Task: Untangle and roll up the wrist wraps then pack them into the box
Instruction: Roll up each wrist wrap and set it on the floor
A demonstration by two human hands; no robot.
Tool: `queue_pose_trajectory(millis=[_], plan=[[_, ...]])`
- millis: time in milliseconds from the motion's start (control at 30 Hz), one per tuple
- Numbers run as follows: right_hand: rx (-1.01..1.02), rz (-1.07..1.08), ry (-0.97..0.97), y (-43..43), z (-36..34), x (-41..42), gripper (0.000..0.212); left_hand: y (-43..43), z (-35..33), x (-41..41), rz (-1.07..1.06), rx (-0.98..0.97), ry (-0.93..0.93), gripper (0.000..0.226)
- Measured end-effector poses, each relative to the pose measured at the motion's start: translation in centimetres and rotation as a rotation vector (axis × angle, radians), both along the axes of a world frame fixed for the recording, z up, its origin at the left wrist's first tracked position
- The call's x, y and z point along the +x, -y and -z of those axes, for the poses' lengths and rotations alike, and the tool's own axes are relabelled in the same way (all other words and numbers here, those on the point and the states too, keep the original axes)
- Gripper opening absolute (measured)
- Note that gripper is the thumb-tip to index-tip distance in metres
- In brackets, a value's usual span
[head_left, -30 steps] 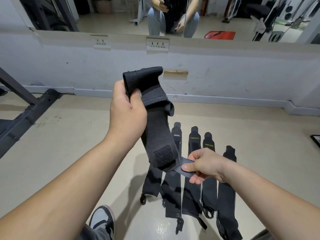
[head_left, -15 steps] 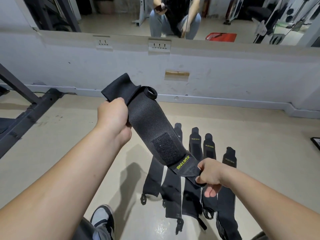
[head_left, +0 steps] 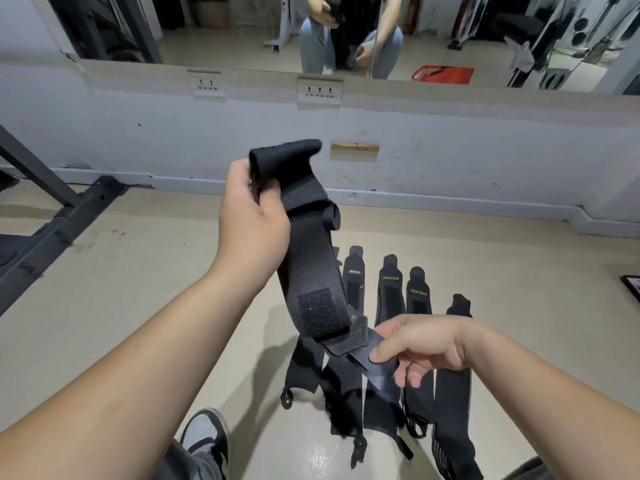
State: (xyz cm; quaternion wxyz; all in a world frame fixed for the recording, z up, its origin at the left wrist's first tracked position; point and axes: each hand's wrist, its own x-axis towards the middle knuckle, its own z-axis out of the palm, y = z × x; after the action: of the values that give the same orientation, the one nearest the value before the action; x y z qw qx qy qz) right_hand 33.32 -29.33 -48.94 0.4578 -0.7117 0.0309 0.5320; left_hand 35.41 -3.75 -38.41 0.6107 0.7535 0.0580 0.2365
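A black wrist wrap [head_left: 308, 268] with a velcro patch hangs in the air between my hands. My left hand [head_left: 252, 226] grips its upper end, which is folded over above the thumb. My right hand [head_left: 419, 344] pinches the thin tab at its lower end. Below on the floor lie several flat black wrist wraps [head_left: 391, 341] side by side, some with yellow lettering, their thumb loops toward me. No box is in view.
A white wall [head_left: 450, 161] with sockets and a mirror above stands just beyond the wraps. A dark metal rack base [head_left: 52, 233] sits on the floor at the left. My shoe [head_left: 204, 434] is at the bottom, and a dark frame edge [head_left: 632, 285] at the far right.
The held wrap went from stretched taut and slanted left back to hanging steeper and slack. My left hand moved right and up; my right hand shifted its hold to the thin end tab.
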Motion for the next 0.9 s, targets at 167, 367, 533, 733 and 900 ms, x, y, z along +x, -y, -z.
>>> queue_pose_trajectory(millis=[167,367,533,733,900], plan=[[0.245,0.081,0.004,-0.9,-1.9,-0.2,0.031,0.9,0.6,-1.0,0.126,0.274,0.093,0.021],[0.35,0.147,-0.051,-0.4,-2.1,0.3,0.037,1.2,0.6,-1.7,0.231,0.516,0.154,0.039],[0.38,0.176,-0.088,-0.2,-2.0,0.5,0.034,1.3,0.7,-1.7,0.239,0.56,0.21,0.04],[-0.111,0.028,0.126,-0.7,-0.2,0.2,0.035,1.6,0.4,-1.9,0.194,0.327,0.089,0.028],[-0.326,-0.055,0.272,-1.0,0.9,-0.6,0.041,2.0,-1.6,-1.5,0.3,-0.574,-0.203,0.022]])
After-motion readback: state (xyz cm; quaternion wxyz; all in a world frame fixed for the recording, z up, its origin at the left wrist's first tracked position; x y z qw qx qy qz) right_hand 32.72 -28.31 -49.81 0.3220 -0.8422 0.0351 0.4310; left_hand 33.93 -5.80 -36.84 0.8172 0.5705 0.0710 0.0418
